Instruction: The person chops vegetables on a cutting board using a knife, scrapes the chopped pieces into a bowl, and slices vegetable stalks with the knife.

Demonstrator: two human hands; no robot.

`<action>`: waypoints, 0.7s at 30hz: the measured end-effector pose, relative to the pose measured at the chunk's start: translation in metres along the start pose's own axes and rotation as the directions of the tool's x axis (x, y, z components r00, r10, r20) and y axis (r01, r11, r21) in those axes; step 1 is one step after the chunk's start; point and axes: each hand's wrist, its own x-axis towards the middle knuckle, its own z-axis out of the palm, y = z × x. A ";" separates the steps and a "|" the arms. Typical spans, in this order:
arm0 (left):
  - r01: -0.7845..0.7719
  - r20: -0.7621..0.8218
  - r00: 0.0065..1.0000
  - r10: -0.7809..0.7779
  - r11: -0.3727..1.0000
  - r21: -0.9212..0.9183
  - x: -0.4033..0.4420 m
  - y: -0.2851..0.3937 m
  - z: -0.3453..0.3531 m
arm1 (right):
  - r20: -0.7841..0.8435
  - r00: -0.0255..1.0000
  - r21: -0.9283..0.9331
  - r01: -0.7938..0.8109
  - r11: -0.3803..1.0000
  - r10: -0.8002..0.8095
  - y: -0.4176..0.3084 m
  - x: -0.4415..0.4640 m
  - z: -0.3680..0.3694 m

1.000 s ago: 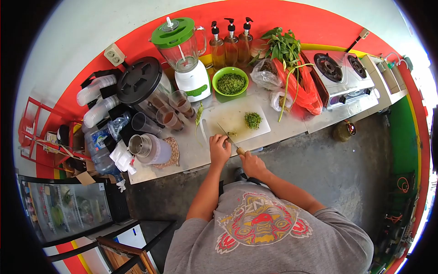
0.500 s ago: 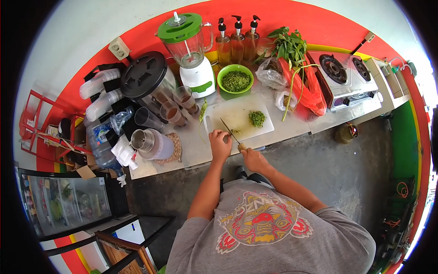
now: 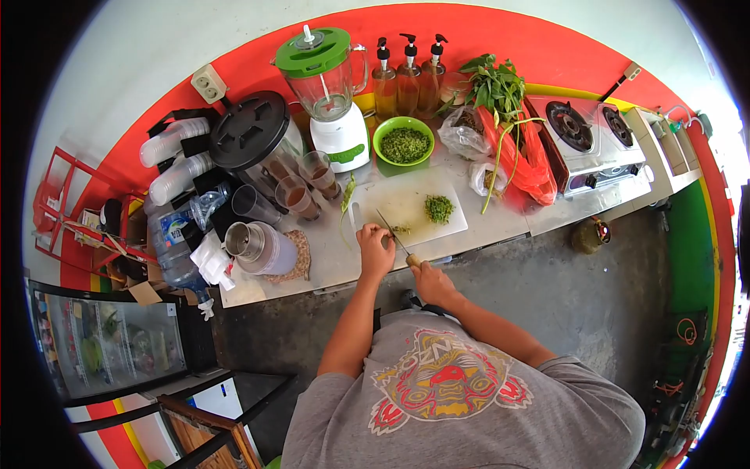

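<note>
In the head view, my right hand (image 3: 434,284) is closed round the light handle of a knife (image 3: 398,238). The blade slants up and left over the near edge of a white cutting board (image 3: 391,187). My left hand (image 3: 376,248) is close beside the blade at the board's near left corner, fingers pinched together; whatever they grip is hidden. A few small cut green bits (image 3: 401,229) lie just right of the blade. Farther right on the board sits a pile of finely chopped greens (image 3: 439,209). A long green pod or stalk (image 3: 348,190) lies left of the board.
Behind the board stand a green bowl of chopped greens (image 3: 403,146), a blender (image 3: 337,137) and pump bottles (image 3: 408,86). To the left are plastic cups (image 3: 297,197) and a jug (image 3: 266,248). A red plastic bag (image 3: 527,168) and gas stove (image 3: 586,137) are to the right.
My right hand has drawn back slightly toward my body with the knife. My left hand stays nearly in place at the board's edge.
</note>
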 end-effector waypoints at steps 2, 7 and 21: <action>0.001 0.014 1.000 -0.001 1.000 -0.001 -0.002 0.000 0.002 | 0.005 0.997 0.014 0.083 0.996 -0.083 0.018 0.027 0.017; -0.027 0.003 1.000 0.027 0.999 -0.019 -0.004 -0.002 0.000 | 0.041 0.983 0.040 0.177 0.983 -0.178 0.019 0.022 0.021; -0.010 0.010 1.000 0.011 1.000 -0.017 -0.006 0.003 -0.001 | 0.000 0.999 0.064 0.040 0.997 -0.040 0.005 0.010 0.016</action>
